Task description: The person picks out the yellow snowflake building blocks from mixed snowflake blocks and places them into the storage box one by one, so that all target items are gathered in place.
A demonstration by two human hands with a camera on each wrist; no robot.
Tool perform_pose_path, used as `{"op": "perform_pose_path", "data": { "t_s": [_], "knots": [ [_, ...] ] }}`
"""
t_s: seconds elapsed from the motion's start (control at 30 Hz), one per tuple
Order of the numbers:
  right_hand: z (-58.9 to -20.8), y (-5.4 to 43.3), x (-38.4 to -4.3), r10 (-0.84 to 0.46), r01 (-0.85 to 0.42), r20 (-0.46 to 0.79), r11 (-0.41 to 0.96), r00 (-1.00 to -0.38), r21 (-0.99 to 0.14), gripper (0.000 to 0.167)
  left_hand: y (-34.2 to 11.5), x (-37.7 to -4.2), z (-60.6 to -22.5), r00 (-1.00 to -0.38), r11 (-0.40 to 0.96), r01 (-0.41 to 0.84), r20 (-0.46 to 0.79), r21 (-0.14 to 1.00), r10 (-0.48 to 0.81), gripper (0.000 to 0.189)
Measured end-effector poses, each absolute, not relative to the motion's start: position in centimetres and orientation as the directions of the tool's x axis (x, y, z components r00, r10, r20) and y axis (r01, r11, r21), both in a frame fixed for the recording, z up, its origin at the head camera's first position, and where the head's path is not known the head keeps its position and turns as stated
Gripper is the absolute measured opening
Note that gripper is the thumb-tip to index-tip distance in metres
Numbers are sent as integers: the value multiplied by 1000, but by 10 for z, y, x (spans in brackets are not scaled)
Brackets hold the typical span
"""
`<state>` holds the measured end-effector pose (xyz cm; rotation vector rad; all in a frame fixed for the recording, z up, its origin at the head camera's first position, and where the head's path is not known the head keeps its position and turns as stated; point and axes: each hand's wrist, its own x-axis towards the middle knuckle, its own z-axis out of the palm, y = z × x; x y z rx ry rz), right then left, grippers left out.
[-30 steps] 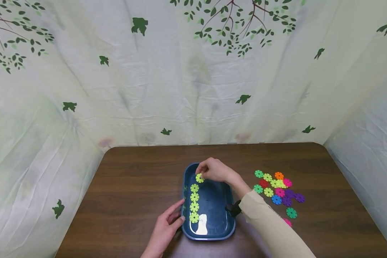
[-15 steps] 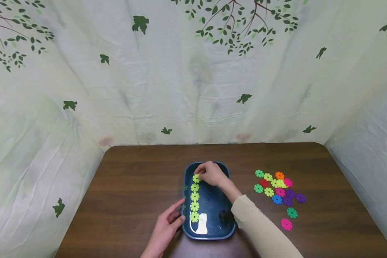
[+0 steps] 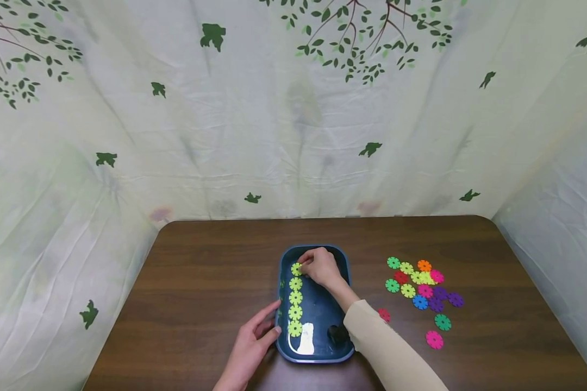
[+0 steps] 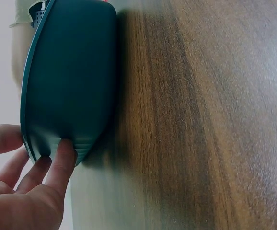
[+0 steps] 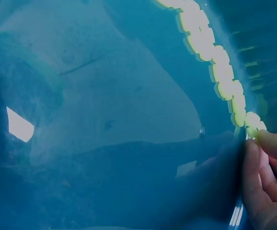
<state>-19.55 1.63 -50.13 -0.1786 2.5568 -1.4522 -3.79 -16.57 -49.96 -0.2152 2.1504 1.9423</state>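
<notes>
A blue rectangular tray [image 3: 323,347] stands on the brown table. Several yellow-green notched interlocking discs [image 3: 295,298] form a column along its left side. My right hand [image 3: 320,266] pinches another yellow-green interlocking disc [image 3: 296,269] between thumb and fingertips at the far end of that column; part of this disc [image 5: 254,122] shows past the fingertips in the right wrist view. At the tray's left edge, my left hand [image 3: 249,339] holds the rim, and in the left wrist view its fingers [image 4: 62,165] lie against the outer wall.
Right of the tray lies a loose group of discs, among them an orange disc [image 3: 424,265], a blue disc [image 3: 419,302] and a purple disc [image 3: 455,300]. A pink disc [image 3: 434,340] and a red disc [image 3: 383,315] lie nearer. A printed cloth [image 3: 298,136] hangs behind the table.
My right hand has shifted slightly left with its disc, bringing it in line with the column. The red disc beside the sleeve has come into view. My left hand stays at the tray.
</notes>
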Motion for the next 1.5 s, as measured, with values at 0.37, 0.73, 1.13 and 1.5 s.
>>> {"op": "perform_pose_path", "data": {
  "t_s": [0.37,0.73,1.13,1.5],
  "knots": [
    [-505,10,-194,-154,-33,-78,610,-985,-791,8,-165,-37,-500,-959,115,-274,-280,955,43,53],
    [-506,10,-195,-165,-37,-85,623,-983,-781,8,-165,-39,-501,-955,135,-286,-294,949,37,53],
    [-503,16,-192,-194,-18,-112,566,-975,-825,10,-165,-38,-499,-956,136,-282,-290,950,48,53],
    [-488,22,-186,-222,-37,-102,546,-970,-837,16,-165,-38,-497,-962,116,-261,-268,958,49,52]
  ]
}}
